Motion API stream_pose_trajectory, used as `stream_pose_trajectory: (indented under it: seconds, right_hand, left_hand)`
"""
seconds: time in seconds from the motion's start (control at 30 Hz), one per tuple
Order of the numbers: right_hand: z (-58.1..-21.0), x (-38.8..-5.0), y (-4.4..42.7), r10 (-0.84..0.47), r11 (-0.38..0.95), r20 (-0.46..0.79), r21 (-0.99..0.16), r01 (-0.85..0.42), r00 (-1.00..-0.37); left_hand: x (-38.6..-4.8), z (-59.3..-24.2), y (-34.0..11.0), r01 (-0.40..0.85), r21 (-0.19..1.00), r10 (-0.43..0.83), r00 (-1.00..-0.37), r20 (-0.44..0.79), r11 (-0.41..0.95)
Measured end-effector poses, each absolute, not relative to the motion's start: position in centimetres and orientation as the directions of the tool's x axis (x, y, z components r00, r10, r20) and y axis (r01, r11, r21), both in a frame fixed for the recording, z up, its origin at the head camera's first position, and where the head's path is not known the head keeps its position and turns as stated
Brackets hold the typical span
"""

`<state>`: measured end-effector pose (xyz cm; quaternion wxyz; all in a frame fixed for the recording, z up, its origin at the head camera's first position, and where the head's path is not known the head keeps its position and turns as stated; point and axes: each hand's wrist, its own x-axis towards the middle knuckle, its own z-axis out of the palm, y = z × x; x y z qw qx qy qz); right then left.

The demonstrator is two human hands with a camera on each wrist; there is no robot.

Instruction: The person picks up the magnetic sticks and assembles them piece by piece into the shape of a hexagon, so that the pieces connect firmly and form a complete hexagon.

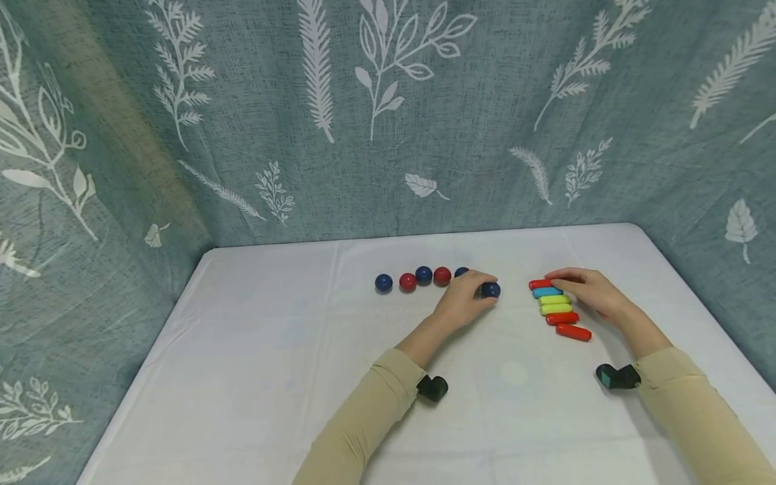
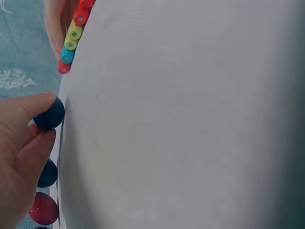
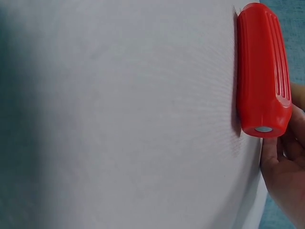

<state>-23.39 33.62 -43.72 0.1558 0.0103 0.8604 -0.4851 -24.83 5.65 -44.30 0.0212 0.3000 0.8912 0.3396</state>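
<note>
My left hand [image 1: 463, 301] pinches a dark blue ball [image 1: 491, 289] between thumb and fingers at the right end of a row of balls. The left wrist view shows the same ball [image 2: 51, 114] between the fingertips. To the right, my right hand [image 1: 591, 291] holds the farthest red plastic rod [image 1: 539, 284] of a slanting column by thumb and finger. Below it lie a blue rod [image 1: 547, 292], two yellow-green rods [image 1: 554, 304] and two more red rods [image 1: 573, 332]. A near red rod [image 3: 263, 71] with a metal dot in its end hides part of the right hand.
Left of my left hand lie a blue ball [image 1: 384, 283], a red ball [image 1: 408, 282], another blue ball [image 1: 424, 275] and another red ball [image 1: 442, 275]. One more blue ball [image 1: 461, 271] is partly hidden. A white cloth covers the table [image 1: 254, 350]; a leaf-patterned curtain [image 1: 254, 121] hangs behind.
</note>
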Motion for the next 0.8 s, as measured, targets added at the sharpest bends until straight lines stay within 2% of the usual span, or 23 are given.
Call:
stream_pose_trajectory:
  seconds: [0.4, 0.63, 0.8]
  right_hand:
    - [-43.4, -23.2, 33.4, -0.139, 0.526, -0.294, -0.831, 0.181, -0.946]
    - [-43.2, -23.2, 33.4, -0.145, 0.52, -0.287, -0.836, 0.173, -0.947]
    - [-43.2, -23.2, 33.6, -0.152, 0.52, -0.28, -0.838, 0.165, -0.948]
  left_hand:
    - [-24.2, -44.5, 4.5, 0.549, 0.644, 0.576, -0.793, 0.199, 0.533]
    - [-23.5, -45.2, 2.9, 0.464, 0.769, 0.549, -0.816, 0.179, 0.44]
    - [-22.8, -45.2, 1.5, 0.437, 0.785, 0.522, -0.835, 0.174, 0.438]
